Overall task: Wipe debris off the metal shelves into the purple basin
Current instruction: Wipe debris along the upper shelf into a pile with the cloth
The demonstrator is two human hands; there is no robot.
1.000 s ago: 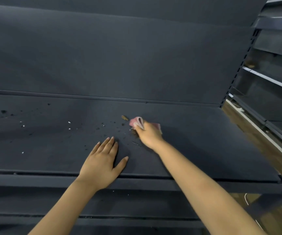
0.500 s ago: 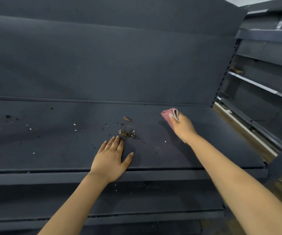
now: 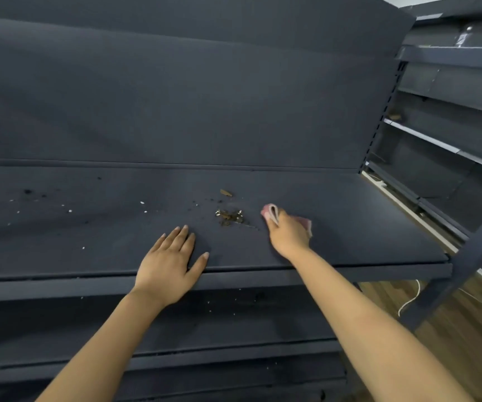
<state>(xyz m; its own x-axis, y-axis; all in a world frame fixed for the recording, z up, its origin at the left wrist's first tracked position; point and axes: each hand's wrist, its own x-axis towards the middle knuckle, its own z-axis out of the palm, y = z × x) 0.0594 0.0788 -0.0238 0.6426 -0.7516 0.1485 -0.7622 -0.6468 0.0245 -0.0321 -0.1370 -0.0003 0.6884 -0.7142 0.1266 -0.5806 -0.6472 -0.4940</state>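
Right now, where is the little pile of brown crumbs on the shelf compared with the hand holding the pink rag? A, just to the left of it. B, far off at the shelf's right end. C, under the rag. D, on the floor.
A: the brown crumbs lie bare on the shelf, just left of the right hand gripping the pink rag, and not covered by it.
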